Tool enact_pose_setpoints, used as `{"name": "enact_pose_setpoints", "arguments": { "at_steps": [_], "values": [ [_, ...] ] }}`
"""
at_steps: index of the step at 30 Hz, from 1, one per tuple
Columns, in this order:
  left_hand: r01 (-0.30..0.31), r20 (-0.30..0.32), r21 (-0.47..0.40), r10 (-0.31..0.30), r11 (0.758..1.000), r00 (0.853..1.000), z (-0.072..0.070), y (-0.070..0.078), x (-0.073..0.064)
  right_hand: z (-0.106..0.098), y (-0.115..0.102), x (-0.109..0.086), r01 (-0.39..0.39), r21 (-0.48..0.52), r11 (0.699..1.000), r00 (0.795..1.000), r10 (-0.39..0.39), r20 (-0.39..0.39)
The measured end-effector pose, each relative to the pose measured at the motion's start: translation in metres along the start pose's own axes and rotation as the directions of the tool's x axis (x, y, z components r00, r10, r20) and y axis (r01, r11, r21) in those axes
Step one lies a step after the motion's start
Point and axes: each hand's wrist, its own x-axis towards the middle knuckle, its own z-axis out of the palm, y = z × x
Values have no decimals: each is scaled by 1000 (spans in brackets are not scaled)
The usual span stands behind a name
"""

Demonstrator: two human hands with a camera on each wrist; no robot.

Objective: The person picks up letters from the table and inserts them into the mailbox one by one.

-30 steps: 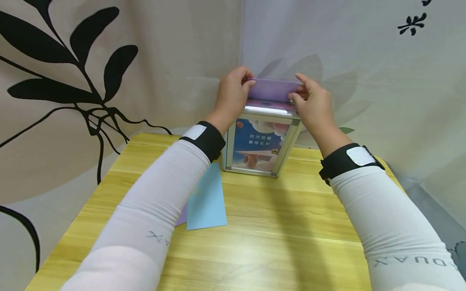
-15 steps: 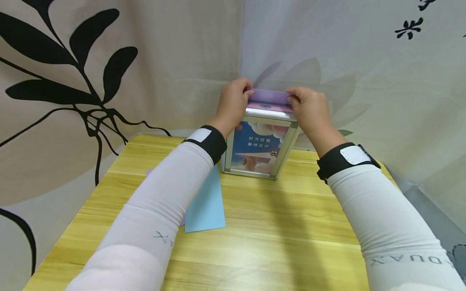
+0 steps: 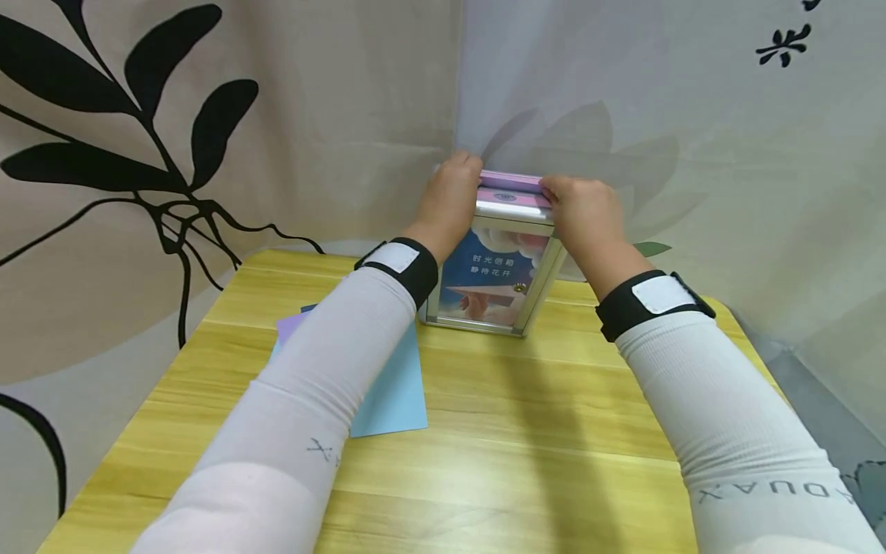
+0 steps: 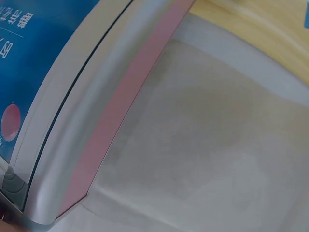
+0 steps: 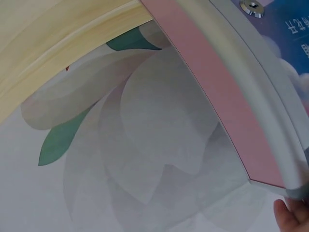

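A metal-framed letter box [image 3: 494, 269] with a blue picture front and a pink top stands upright near the table's far edge. Only a narrow strip of a purple envelope [image 3: 512, 181] shows above its top; the lower part is hidden. My left hand [image 3: 448, 201] pinches the strip's left end, and my right hand [image 3: 588, 219] has its right end, fingertips partly hidden. In the right wrist view, right-hand fingers [image 5: 287, 217] show beside the box's end corner. The left wrist view mostly shows the box's silver edge [image 4: 87, 125].
Light blue envelopes [image 3: 398, 392] and a purple one [image 3: 287, 327] lie on the wooden table [image 3: 484, 477], partly under my left forearm. Behind the box hangs a pale curtain [image 3: 346, 100] with dark leaf prints.
The purple envelope has gone down, so much less of it stands above the box. Both hands have lowered with it, and the right hand has moved in leftward.
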Motion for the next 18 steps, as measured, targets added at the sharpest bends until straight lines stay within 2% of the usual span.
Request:
{"name": "enact_pose_setpoints", "arguments": {
  "at_steps": [3, 6, 9, 18],
  "values": [
    [-13, 7, 59, 13, 998, 1000, -1, 0, 0, -2, -2, 1, -3, -39, 999, 999, 5, 41],
    [-7, 27, 79, 5, 997, 1000, -3, 2, 1, -3, -3, 2, 3, -62, 998, 998, 2, 70],
    [-2, 44, 90, -2, 996, 999, -4, 3, 1, -3, -2, 2, 13, -73, 997, 998, -8, 67],
    [28, 52, 58, -31, 998, 998, -5, 3, 1, -3, -2, 0, 19, -77, 997, 999, -15, 51]
  ]
}}
